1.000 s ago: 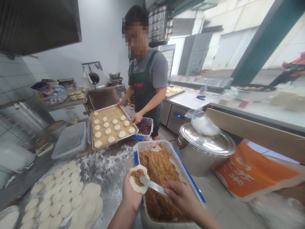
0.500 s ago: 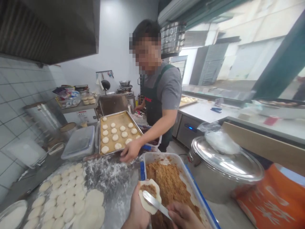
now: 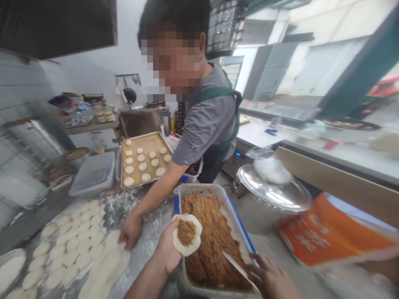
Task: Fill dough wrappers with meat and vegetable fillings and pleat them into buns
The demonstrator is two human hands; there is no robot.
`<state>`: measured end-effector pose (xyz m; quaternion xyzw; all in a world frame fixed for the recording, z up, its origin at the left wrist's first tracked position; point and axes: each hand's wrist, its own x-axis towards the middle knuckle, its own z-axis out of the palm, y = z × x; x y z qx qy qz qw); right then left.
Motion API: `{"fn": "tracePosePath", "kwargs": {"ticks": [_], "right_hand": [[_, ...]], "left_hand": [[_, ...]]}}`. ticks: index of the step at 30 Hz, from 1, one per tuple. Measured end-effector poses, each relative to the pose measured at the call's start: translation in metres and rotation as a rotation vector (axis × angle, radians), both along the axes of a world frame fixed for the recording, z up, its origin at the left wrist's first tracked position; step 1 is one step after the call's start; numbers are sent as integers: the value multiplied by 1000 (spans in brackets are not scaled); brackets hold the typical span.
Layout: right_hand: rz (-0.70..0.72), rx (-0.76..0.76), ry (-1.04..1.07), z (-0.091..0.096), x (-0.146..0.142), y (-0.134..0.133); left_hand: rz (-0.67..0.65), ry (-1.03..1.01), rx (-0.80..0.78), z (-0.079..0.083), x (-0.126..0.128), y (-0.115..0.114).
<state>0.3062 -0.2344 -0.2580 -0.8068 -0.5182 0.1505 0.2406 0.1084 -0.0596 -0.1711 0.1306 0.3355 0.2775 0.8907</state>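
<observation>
A round dough wrapper (image 3: 197,240) with a mound of brown filling in its middle rests in my left hand (image 3: 168,247), whose fingers curl under it. My right hand (image 3: 269,276) grips a flat metal spatula (image 3: 234,265); its tip touches the filling in the tub. The plastic tub (image 3: 204,190) holds a deep layer of brown filling (image 3: 215,232), and my left hand is over its left edge. Flattened dough wrappers (image 3: 104,272) lie overlapping on the floured worktop, left of my left arm. A co-worker's hand (image 3: 131,230) touches the far edge of these wrappers.
Rows of dough pieces (image 3: 73,243) cover the left worktop. Beyond stands a tray (image 3: 123,160) of filled buns, beside a lidded plastic box (image 3: 93,172). A large lidded pot (image 3: 271,191) and an orange bag (image 3: 330,232) are at right. The co-worker (image 3: 205,120) leans across from the far side.
My right hand has drawn the spatula off the wrapper and down into the tub's filling. The co-worker has leaned in, their hand moving from beside the tray to the flat wrappers.
</observation>
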Motion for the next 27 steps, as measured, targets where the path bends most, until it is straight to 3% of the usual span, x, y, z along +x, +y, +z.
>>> {"fn": "tracePosePath", "kwargs": {"ticks": [3, 6, 8, 11, 15, 22, 27], "right_hand": [[14, 210, 301, 34, -22, 24], [60, 246, 678, 63, -44, 54], [113, 291, 752, 74, -55, 70], [176, 350, 650, 80, -61, 82], [287, 306, 558, 83, -59, 87], [310, 223, 544, 82, -56, 99], [415, 239, 420, 89, -56, 102]], "left_hand": [[-128, 27, -3, -1, 4, -11], [-253, 29, -15, -6, 7, -22], [-266, 21, 19, -8, 7, -28], [-207, 84, 127, -8, 5, -31], [-175, 180, 294, -10, 0, -28], [-309, 283, 539, -22, -4, -21], [-375, 343, 586, -28, -5, -14]]}}
